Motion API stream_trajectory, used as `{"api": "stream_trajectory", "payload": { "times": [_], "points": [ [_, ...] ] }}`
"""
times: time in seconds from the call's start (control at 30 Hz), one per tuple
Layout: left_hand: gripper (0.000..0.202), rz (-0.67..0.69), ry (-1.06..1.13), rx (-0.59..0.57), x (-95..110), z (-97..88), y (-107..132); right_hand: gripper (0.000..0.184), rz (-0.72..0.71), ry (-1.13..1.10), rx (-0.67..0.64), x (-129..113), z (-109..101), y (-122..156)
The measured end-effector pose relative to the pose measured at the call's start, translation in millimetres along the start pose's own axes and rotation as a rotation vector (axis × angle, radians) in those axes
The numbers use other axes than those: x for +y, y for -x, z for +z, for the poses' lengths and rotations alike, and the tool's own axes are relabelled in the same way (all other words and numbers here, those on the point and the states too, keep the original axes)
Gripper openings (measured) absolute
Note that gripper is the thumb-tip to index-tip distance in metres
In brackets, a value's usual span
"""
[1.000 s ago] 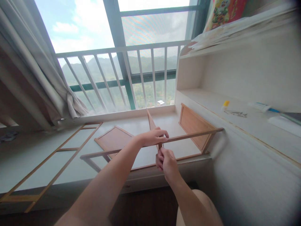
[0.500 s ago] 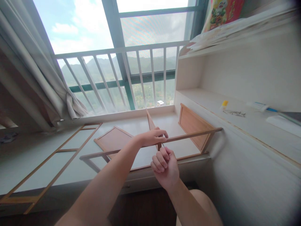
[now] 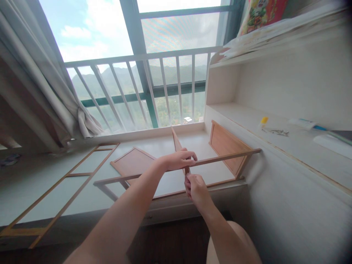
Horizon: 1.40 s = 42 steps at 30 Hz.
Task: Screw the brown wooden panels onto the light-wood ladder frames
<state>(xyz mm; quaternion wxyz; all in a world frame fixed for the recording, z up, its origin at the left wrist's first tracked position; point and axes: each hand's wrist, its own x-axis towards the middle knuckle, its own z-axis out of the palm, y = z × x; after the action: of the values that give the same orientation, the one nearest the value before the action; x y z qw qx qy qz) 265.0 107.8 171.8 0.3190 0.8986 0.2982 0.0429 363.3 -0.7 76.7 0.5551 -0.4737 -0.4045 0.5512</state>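
A wooden frame with panels (image 3: 228,148) stands on the pale window ledge, its long front rail (image 3: 220,159) running across in front of me. My left hand (image 3: 181,159) is closed over the middle of that rail, where an upright piece (image 3: 187,170) meets it. Just below, my right hand (image 3: 195,186) is a fist turned back-up beside this joint. It grips a thin rod-like tool, now mostly hidden by the fingers. Another brown panel (image 3: 134,161) shows behind my left forearm.
A ladder-like wooden frame (image 3: 78,175) lies on the ledge (image 3: 33,183) at left. On the right-hand shelf (image 3: 236,113) are a yellow-capped bottle (image 3: 264,121) and small metal pieces (image 3: 277,132). White railings (image 3: 165,88) and a grey curtain (image 3: 52,73) border the window.
My right hand has rotated from palm-side up to back-side up and risen slightly towards the joint, covering the thin rod. My left hand stays on the rail.
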Motion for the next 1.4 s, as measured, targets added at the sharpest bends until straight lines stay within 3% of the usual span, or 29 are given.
{"api": "stream_trajectory", "payload": {
  "times": [0.23, 0.4, 0.83, 1.07, 1.27, 1.4],
  "points": [
    [0.029, -0.001, 0.008, -0.003, -1.0, -0.3, 0.3, 0.036, -0.103, 0.111, 0.050, 1.1, -5.4, -2.9],
    [0.029, -0.016, 0.019, -0.008, -1.6, -0.3, 0.0, 0.040, -0.201, 0.395, 0.114, -8.8, -6.1, 4.4],
    [0.029, -0.011, -0.003, -0.016, 1.3, -1.4, 0.7, 0.040, -0.202, 0.583, 0.123, -15.6, -8.1, 8.3],
    [0.028, -0.013, -0.014, -0.006, 1.5, -0.7, 0.5, 0.038, -0.251, 0.599, 0.066, -13.9, -10.6, 6.9],
    [0.028, -0.014, 0.000, -0.003, 2.0, -0.4, 0.5, 0.042, -0.210, 0.643, 0.082, -17.4, -7.7, 5.7],
    [0.027, -0.024, -0.002, -0.002, 3.7, 0.0, 0.6, 0.045, -0.193, 0.536, 0.042, -11.0, -6.3, 1.6]
  ]
}}
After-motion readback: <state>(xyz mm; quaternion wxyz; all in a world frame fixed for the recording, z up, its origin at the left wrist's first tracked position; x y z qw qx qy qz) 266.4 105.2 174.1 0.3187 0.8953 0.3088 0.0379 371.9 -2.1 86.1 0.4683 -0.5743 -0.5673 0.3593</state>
